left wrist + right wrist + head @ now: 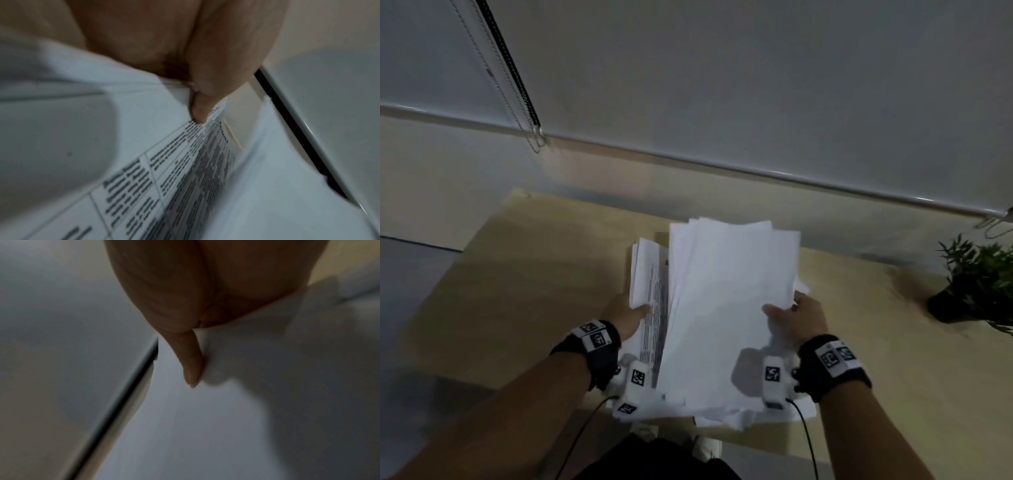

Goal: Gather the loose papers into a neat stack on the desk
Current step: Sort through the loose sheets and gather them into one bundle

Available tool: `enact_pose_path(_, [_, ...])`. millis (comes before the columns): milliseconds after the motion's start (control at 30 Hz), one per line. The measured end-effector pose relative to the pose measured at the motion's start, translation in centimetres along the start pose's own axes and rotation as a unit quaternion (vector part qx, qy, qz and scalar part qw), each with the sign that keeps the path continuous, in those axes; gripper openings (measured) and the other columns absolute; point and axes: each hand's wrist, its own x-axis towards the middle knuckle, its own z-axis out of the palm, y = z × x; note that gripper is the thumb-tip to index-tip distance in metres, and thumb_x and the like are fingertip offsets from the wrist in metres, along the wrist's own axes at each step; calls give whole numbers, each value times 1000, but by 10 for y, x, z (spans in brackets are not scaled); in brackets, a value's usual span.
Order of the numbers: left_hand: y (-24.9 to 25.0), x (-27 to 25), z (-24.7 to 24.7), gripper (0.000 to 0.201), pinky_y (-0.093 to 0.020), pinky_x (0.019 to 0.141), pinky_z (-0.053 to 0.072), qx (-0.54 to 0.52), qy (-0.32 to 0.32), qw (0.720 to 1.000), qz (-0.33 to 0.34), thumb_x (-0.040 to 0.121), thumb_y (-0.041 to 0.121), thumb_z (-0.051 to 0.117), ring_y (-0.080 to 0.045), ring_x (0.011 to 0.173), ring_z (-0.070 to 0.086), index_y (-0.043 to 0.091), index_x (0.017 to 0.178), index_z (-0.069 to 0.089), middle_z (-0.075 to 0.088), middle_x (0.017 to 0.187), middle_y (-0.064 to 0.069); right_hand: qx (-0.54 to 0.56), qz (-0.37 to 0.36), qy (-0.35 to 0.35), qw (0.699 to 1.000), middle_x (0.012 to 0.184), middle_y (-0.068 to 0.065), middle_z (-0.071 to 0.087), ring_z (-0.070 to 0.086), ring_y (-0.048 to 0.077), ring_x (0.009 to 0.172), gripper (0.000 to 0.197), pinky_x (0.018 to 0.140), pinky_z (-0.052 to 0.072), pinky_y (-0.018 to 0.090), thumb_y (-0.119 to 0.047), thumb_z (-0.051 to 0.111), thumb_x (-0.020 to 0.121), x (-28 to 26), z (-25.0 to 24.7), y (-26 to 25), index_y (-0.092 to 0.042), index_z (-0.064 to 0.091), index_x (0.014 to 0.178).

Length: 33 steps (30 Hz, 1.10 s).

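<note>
A thick, uneven bundle of white papers (726,301) is tilted up above the light wooden desk (517,274), its sheets fanned at the top. My left hand (626,317) grips the bundle's left edge, thumb on a printed sheet (144,186) with dark text rows. My right hand (796,317) pinches the right edge, thumb lying on the blank top sheet (226,402). The fingers of both hands are hidden behind the paper. In the left wrist view the thumb (200,112) presses the printed page.
A small potted plant (976,284) in a black pot stands on the desk at the far right. A window blind (722,85) with a bead chain (517,102) hangs behind the desk. The desk's near edge runs just under the bundle.
</note>
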Motion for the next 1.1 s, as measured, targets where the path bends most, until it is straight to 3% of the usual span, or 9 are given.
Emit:
enact_pose_path(67, [1, 1, 0, 54, -40, 104, 46, -19, 14, 1000, -4, 93, 41, 59, -33, 117, 61, 4, 131, 59, 64, 131, -16, -39, 12, -31, 999, 106, 15, 72, 62, 23, 82, 30, 75, 47, 29, -12, 72, 82, 7, 24, 5, -3, 67, 111])
enact_pose_path(167, [-3, 4, 4, 87, -48, 109, 43, -51, 7, 999, -8, 73, 67, 58, -30, 126, 56, 11, 140, 50, 58, 140, -9, -69, -8, -46, 996, 119, 17, 66, 62, 31, 104, 31, 89, 45, 31, -11, 62, 89, 4, 61, -1, -3, 61, 119])
enact_pose_path(300, [-4, 3, 9, 74, -50, 111, 41, 4, 18, 1000, 6, 85, 34, 69, -33, 133, 48, 11, 147, 35, 46, 149, -11, -101, -2, -20, 995, 136, 18, 53, 52, 36, 123, 38, 101, 41, 36, -23, 51, 98, -5, 89, -3, -5, 51, 131])
enact_pose_path(400, [6, -4, -6, 61, -50, 108, 43, -10, 42, 998, 53, 86, 24, 70, -32, 126, 54, 12, 141, 45, 56, 140, -10, -140, 129, 93, 977, 145, 18, 35, 35, 38, 132, 74, 105, 36, 48, -47, 61, 88, -13, 83, 10, -5, 34, 143])
enact_pose_path(500, [11, -10, -31, 43, -48, 100, 50, -69, 74, 991, 85, 85, 9, 71, -30, 108, 64, 12, 126, 57, 66, 120, -9, -148, 199, 108, 963, 146, 20, 32, 32, 37, 133, 110, 107, 32, 46, -61, 73, 70, -24, 86, 17, -2, 21, 146])
enact_pose_path(733, [14, -14, -79, 40, -52, 95, 53, -104, 78, 987, 96, 88, 10, 71, -34, 104, 66, 12, 125, 56, 67, 119, -11, -158, 207, 87, 962, 146, 22, 28, 38, 41, 132, 134, 105, 39, 50, -48, 88, 60, -11, 97, 25, -5, 1, 152])
enact_pose_path(900, [7, -15, -93, 42, -54, 96, 52, -137, 95, 982, 94, 87, 6, 72, -36, 105, 66, 10, 126, 57, 67, 117, -12, 30, 202, 99, 974, 134, 24, 53, 60, 39, 112, 84, 92, 53, 45, -9, 68, 84, 4, 77, 31, -13, 18, 152])
enact_pose_path(1000, [2, -17, -94, 40, -51, 96, 52, -170, 82, 978, 85, 88, 4, 70, -35, 105, 66, 10, 125, 57, 68, 117, -12, 10, 141, 126, 982, 94, 19, 64, 60, 33, 77, 38, 71, 53, 37, -11, 67, 85, 3, 45, 30, -2, 58, 121])
enact_pose_path(1100, [-2, -18, -81, 43, -54, 98, 52, -190, 50, 978, 70, 88, 4, 71, -35, 108, 67, 7, 129, 57, 68, 122, -13, -49, 70, 135, 987, 83, 19, 63, 59, 33, 71, 25, 63, 47, 35, -16, 65, 90, 0, 6, 24, 6, 64, 101])
